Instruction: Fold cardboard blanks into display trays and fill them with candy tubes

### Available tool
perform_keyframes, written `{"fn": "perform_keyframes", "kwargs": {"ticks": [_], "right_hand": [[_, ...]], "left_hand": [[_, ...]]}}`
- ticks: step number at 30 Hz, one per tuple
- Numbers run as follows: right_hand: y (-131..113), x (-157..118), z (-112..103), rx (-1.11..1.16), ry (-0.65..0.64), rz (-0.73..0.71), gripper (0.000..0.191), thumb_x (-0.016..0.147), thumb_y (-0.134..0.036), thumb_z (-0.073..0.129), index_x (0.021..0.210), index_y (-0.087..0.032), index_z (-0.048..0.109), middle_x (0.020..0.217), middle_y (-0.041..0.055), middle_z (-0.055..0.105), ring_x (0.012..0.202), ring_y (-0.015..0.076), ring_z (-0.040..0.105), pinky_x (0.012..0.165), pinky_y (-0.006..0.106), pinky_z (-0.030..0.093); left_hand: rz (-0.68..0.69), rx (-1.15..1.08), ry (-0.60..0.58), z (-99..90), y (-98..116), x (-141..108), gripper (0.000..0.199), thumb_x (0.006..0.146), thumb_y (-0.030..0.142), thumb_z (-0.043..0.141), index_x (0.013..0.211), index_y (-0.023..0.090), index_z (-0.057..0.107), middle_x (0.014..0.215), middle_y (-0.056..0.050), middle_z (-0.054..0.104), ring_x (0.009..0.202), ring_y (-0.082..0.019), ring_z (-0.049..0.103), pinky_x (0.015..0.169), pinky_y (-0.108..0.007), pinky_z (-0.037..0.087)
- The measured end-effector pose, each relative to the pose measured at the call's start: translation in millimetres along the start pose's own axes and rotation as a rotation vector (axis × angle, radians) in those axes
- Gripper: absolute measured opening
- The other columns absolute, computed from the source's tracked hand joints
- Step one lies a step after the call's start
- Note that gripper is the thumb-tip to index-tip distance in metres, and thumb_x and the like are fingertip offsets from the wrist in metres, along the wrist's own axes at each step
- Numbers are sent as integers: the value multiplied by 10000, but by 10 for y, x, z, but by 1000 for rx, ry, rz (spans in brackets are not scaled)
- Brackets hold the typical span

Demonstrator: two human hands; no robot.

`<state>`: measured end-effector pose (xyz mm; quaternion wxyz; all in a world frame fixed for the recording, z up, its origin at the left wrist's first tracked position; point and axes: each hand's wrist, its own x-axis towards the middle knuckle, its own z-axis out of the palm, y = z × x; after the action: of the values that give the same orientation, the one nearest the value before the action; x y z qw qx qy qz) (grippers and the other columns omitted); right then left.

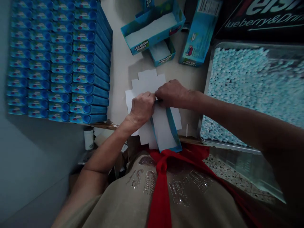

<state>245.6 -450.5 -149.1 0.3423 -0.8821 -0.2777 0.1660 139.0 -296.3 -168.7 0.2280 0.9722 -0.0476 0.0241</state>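
A partly folded blue cardboard box [163,129], white inside, lies over flat white box blanks [146,84] at the table's front edge, its near end by my waist. My left hand [142,107] is closed on the far left corner of this box. Against it, my right hand [172,93] pinches the same far end, fingertips curled inward. Both hands meet there, and they hide the corner between them. The long sides and the near end of the box stand up.
Stacked blue packets [59,63] fill the left side. Folded open boxes [152,28] and a blue box [201,31] lie at the back. On the right, a metal tray [206,91] holds many pale blue candies [237,76], beside a black printed box [268,19].
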Motion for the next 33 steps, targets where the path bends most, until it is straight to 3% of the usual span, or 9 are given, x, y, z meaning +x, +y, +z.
{"fn": "perform_keyframes", "kwargs": {"ticks": [3, 9, 11, 14, 16, 19, 23, 27, 33], "right_hand": [[-78, -124, -1, -191, -255, -138, 334, 765, -77, 770, 603, -197, 504, 655, 26, 610, 808, 242, 654, 850, 391, 415], [-48, -177, -35, -375, -239, -155, 122, 879, -177, 746, 814, -210, 648, 914, 54, 728, 862, 247, 664, 793, 355, 401], [12, -161, -110, -346, -227, -174, 127, 870, -203, 773, 979, -226, 713, 992, 50, 746, 914, 247, 660, 806, 345, 410], [89, -242, -302, -224, -125, -233, 281, 865, -219, 767, 1141, -244, 725, 1069, 56, 751, 1017, 268, 646, 883, 369, 448], [115, -389, -421, -174, -86, -327, 232, 861, -172, 717, 1080, -247, 735, 1096, 73, 743, 1109, 296, 624, 982, 420, 452], [129, -636, -484, -170, -224, -510, 265, 811, -71, 641, 972, -267, 719, 1114, 68, 726, 1205, 308, 583, 1119, 503, 395], [118, -687, -361, -78, -419, -608, 199, 806, -73, 633, 802, -272, 639, 971, 27, 682, 1099, 250, 578, 1157, 510, 371], [56, -472, -217, -84, -563, -569, 258, 754, -32, 641, 663, -259, 556, 815, 7, 619, 1005, 226, 543, 1119, 453, 387], [84, -324, -151, -92, -659, -607, 345, 839, -85, 645, 609, -247, 447, 747, 14, 566, 926, 240, 532, 1038, 452, 456]], "left_hand": [[18, -36, 37, 95, -6, -44, 133, 847, 90, 635, 871, 196, 711, 863, -96, 701, 803, -250, 638, 749, -406, 513], [-51, -112, 205, 62, 59, -90, 48, 919, 197, 701, 916, 237, 727, 935, -91, 718, 926, -287, 653, 869, -457, 554], [50, -128, 207, -106, 97, -167, 82, 954, 285, 724, 1020, 240, 743, 1070, -97, 739, 1079, -309, 663, 1000, -493, 554], [354, -97, 16, -377, 73, -350, 133, 1006, 294, 662, 1088, 225, 740, 1185, -95, 748, 1185, -291, 671, 1092, -494, 548], [527, -43, -130, -500, 5, -465, 229, 1025, 155, 536, 1125, 215, 733, 1214, -94, 752, 1179, -248, 687, 1087, -452, 562], [699, 66, -217, -554, -96, -532, 425, 950, -9, 472, 1213, 226, 708, 1289, -94, 734, 1253, -227, 661, 1164, -451, 511], [850, 118, -260, -438, -132, -398, 343, 862, -21, 579, 1070, 219, 709, 1102, -93, 731, 1090, -243, 664, 1071, -407, 520], [849, 95, -230, -270, -134, -237, 245, 809, -2, 578, 902, 196, 689, 911, -79, 708, 869, -231, 616, 822, -358, 515], [769, 88, -197, -230, -196, -260, 279, 672, -19, 554, 800, 208, 653, 818, -42, 682, 819, -228, 590, 754, -354, 480]]}}
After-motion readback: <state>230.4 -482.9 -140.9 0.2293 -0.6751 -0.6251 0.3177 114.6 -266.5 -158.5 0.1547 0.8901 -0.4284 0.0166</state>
